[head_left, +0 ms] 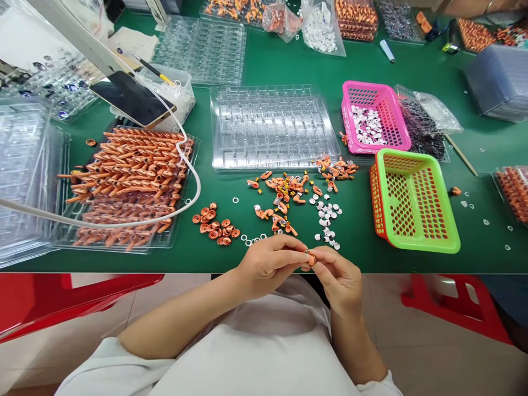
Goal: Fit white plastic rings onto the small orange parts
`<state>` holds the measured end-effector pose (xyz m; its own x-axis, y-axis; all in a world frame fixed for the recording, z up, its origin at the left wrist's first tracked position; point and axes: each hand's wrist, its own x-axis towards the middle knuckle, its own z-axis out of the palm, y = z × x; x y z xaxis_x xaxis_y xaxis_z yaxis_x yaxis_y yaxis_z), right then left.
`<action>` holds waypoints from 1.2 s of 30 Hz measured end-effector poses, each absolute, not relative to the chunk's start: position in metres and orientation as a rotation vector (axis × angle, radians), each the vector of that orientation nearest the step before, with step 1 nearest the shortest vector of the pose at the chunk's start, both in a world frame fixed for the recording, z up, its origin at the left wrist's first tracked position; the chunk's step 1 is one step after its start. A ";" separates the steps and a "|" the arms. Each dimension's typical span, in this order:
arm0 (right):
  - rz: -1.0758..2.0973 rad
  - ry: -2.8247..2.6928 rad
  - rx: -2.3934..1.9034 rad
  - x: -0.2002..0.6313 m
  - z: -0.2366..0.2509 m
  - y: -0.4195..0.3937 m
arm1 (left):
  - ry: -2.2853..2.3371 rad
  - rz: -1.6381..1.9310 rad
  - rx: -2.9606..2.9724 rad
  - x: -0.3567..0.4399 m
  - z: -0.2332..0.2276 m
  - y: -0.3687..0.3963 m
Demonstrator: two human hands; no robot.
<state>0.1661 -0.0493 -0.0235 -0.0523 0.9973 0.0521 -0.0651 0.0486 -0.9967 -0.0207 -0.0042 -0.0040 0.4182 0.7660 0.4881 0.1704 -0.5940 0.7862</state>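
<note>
Right at the near edge of the tabletop (358, 63), a small orange piece (312, 260) is being held between both hands. It is pinched from one side by the fingertips of the left hand (270, 264) and from the other by the thumb and fingers of the right hand (340, 275); the two sets of fingertips are brought close together, and much of the piece is hidden by them. Just beyond, loose curved orange parts (282, 208) are scattered, with white discs (325, 223) strewn to their right. Over to the left, copper-coloured cups (213, 234) are gathered, and a few white rings (243, 237) are seen between them and the left hand. Farther up, a clear tray (272, 126) is laid flat, flanked on the right by a pink basket (377, 148) in which white-and-dark pieces (367, 125) are held; nearer, a green basket (424, 243) is set down. At left, stacked orange parts (132, 165) are crossed by a white cable (198, 187).
</note>
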 end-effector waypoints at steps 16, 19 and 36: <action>1.141 -1.313 -1.098 0.167 -0.023 -0.048 | 0.817 1.153 1.989 -0.020 -0.007 -0.007; 1.127 -1.314 -1.079 0.167 -0.024 -0.048 | 0.818 1.150 1.996 -0.020 -0.007 -0.007; 0.954 -1.597 -1.096 0.174 -0.014 -0.045 | 0.803 1.175 2.033 -0.020 -0.010 -0.007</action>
